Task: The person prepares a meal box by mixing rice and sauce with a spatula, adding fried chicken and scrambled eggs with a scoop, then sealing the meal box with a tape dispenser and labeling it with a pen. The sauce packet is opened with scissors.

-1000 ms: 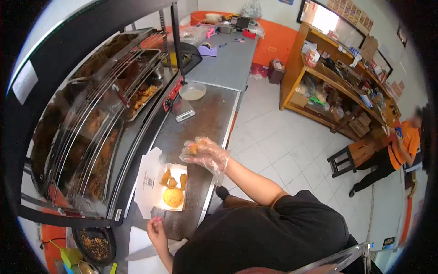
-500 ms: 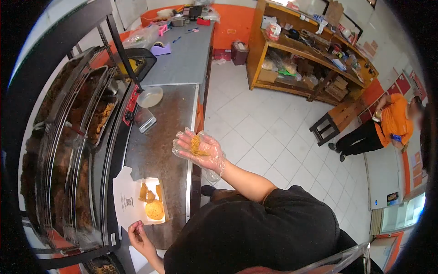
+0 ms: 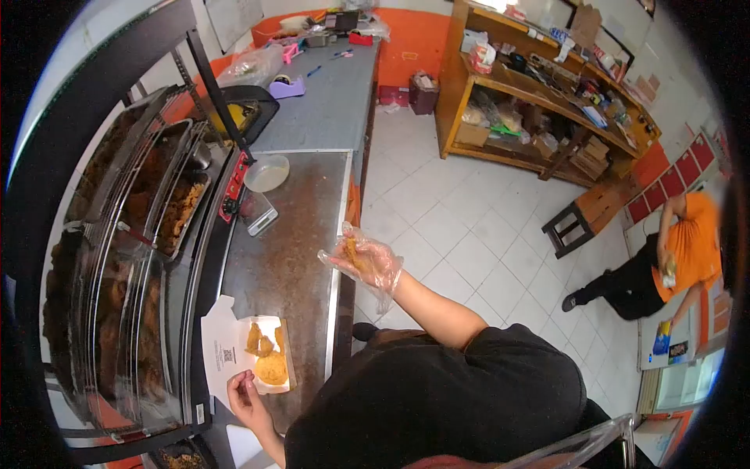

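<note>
My right hand (image 3: 364,264), in a clear plastic glove, is raised beside the counter edge. Its fingers curl round a piece of fried chicken (image 3: 352,252). Below on the counter lies an open white paper food box (image 3: 286,381). Inside it are several golden fried pieces (image 3: 255,338) and a round yellowish mound (image 3: 271,368). The box's lid (image 3: 219,344) is folded out to the left and bears a printed code. My bare left hand (image 3: 246,395) is at the box's near corner, over the lid's edge, fingers bent together. Whatever they pinch, if anything, is hidden.
A glass food warmer (image 3: 117,273) with trays of fried food lines the left. On the counter (image 3: 293,227) sit a clear bowl (image 3: 266,173) and a small scale (image 3: 260,216). Wooden shelves (image 3: 539,86) and a bench (image 3: 586,211) stand beyond, near a person in orange (image 3: 691,250).
The right hand's fingers have curled from a flat, spread palm round the chicken piece. The left hand stays by the box. The person in orange has shifted and leans down. The view has turned slightly.
</note>
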